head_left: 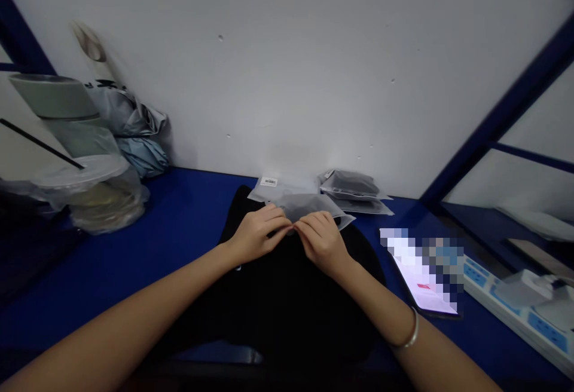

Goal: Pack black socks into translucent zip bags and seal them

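Note:
My left hand (pixel 261 232) and my right hand (pixel 321 242) meet at the fingertips over a black cloth (pixel 291 308) on the blue table. Both hands are closed in a pinch at the near edge of a frosted plastic bag (pixel 305 204), which lies just beyond them. Whatever sits between the fingertips is too small to name. Behind that bag rests another pale bag (pixel 264 187) with a barcode label.
Stacked dark-filled bags (pixel 354 186) lie against the wall. At the right are a lit phone (pixel 417 272) and a white power strip (pixel 506 308). On the left stand a lidded cup in plastic (pixel 98 195), a green container (pixel 58 102) and a folded blue umbrella (pixel 146 156).

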`<state>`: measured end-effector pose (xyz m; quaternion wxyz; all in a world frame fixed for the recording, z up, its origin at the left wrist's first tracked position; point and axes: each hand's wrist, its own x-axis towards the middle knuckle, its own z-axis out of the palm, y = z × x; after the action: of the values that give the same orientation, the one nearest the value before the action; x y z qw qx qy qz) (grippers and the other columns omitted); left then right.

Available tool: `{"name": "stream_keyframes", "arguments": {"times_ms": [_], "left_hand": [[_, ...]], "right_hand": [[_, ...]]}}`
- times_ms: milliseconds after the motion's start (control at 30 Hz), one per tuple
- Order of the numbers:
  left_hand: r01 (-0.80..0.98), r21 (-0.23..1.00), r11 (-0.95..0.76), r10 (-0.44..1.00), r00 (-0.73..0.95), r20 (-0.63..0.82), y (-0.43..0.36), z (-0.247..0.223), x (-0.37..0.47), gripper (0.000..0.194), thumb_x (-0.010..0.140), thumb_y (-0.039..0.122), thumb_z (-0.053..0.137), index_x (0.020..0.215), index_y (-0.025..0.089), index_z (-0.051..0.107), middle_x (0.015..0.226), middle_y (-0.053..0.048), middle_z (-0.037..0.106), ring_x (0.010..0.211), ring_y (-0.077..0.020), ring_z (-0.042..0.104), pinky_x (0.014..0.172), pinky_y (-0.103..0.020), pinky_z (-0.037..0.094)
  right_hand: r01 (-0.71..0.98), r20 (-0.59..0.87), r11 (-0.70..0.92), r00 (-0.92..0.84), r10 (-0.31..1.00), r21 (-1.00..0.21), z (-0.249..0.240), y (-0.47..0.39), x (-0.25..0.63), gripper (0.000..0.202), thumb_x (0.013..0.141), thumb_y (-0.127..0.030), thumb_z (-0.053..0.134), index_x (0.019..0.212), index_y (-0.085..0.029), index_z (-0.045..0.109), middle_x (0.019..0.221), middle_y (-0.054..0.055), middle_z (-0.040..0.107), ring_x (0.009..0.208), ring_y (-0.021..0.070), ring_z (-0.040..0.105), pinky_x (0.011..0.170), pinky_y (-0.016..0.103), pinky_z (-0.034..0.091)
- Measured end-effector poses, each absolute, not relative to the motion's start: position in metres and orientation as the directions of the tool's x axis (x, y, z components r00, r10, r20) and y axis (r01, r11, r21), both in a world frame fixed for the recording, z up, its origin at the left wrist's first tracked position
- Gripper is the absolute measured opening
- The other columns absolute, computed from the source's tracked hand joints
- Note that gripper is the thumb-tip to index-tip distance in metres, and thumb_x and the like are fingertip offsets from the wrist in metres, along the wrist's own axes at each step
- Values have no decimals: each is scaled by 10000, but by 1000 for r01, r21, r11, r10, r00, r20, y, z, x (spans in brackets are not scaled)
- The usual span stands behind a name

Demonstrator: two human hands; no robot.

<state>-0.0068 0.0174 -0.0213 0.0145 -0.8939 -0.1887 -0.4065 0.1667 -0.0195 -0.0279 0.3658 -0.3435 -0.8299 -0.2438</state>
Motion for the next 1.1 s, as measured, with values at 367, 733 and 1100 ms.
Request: {"name": "stream_keyframes", "arguments": {"times_ms": [367, 733, 1100], "left_hand": [[366, 289, -885, 457, 559, 691, 15, -22, -3, 136, 824, 193, 472, 751, 174, 585, 680, -6, 549, 684, -126, 467, 637, -258, 409], [370, 480, -796, 603, 559, 569, 13, -15, -2, 94, 765, 189, 524, 678, 172, 555, 660, 14, 522, 668, -124, 467, 630, -260, 390], [368, 528, -766, 635, 566, 527, 12, -17, 1, 119, 776, 175, 499, 658, 161, 497, 642, 17, 489, 629, -113, 438, 583, -243, 370]], "right_hand": [[740, 775, 672, -449, 445, 43, -28, -21, 166, 179, 828, -103, 403, 806, -144, 576, 762, 63, 609, 734, 159, 481, 664, 315, 391], [730, 765, 683, -438, 472, -4, -28, -21, 167, 140, 818, -111, 434, 795, -142, 570, 780, 47, 614, 746, 149, 490, 665, 308, 371], [733, 729, 680, -456, 511, -18, -27, -21, 168, 146, 813, -114, 426, 758, -145, 558, 758, 45, 597, 726, 150, 478, 649, 299, 351]]}}
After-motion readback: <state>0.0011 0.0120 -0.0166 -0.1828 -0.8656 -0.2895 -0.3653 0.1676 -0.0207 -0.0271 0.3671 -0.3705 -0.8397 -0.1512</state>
